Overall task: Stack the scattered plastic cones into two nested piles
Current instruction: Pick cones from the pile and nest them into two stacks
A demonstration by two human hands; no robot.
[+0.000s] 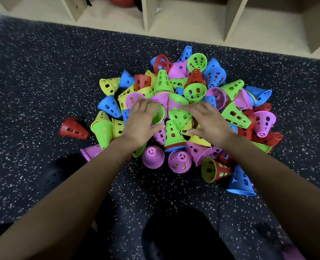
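The left hand point(142, 123) curls around a green cone point(158, 115) in the middle of the heap of cones point(232, 115) on the floor point(42, 81), the right hand point(210, 122) lies spread just beside it, and a quick pull may roll loose neighbours away.

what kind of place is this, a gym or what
Probably a gym or sports storeroom: speckled dark floor, open wooden cubbies holding a red ball, and a heap of perforated plastic cones.

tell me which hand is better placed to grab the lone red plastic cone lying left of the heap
Left. The left hand sits toward the left side of the heap, nearer the lone red perforated plastic cone. The right hand lies farther right. However, the left hand already grips a green plastic cone.
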